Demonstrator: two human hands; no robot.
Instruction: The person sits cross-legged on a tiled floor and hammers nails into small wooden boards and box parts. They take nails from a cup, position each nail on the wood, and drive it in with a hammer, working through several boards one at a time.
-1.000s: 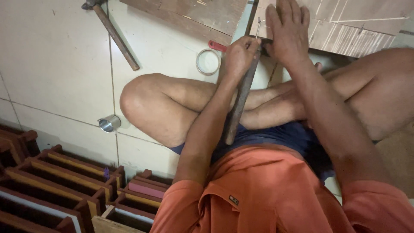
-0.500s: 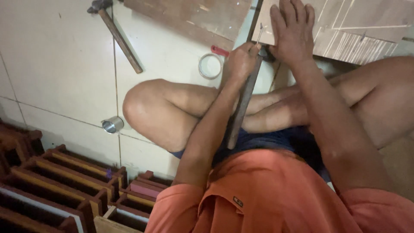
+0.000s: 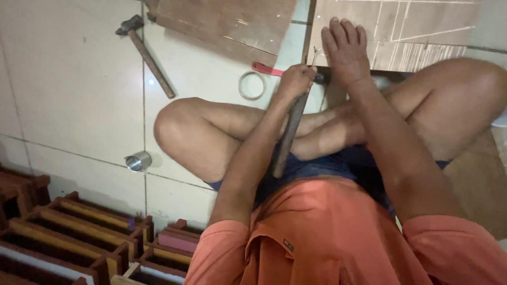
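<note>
Head view | left hand (image 3: 296, 80) fisted around long dark wooden-handled tool (image 3: 288, 138), tip at pale wooden panel (image 3: 422, 31) edge | right hand (image 3: 346, 47) flat, fingers together, pinning panel steady.

The person sits cross-legged on the tiled floor (image 3: 79, 79). The left hand (image 3: 296, 80) is closed around the head end of a hammer with a long wooden handle (image 3: 288, 134), which slants back over the crossed legs. Just right of that hand, the right hand (image 3: 346, 50) lies flat, fingers spread, on a pale wooden board (image 3: 417, 31). Just left of the left hand lie a red-handled tool (image 3: 265, 68) and a ring of tape (image 3: 252, 85). Farther left lies a second hammer (image 3: 148, 55), and below it a small metal cup (image 3: 138, 161). Wooden frames (image 3: 79, 232) are stacked at the lower left.
</note>
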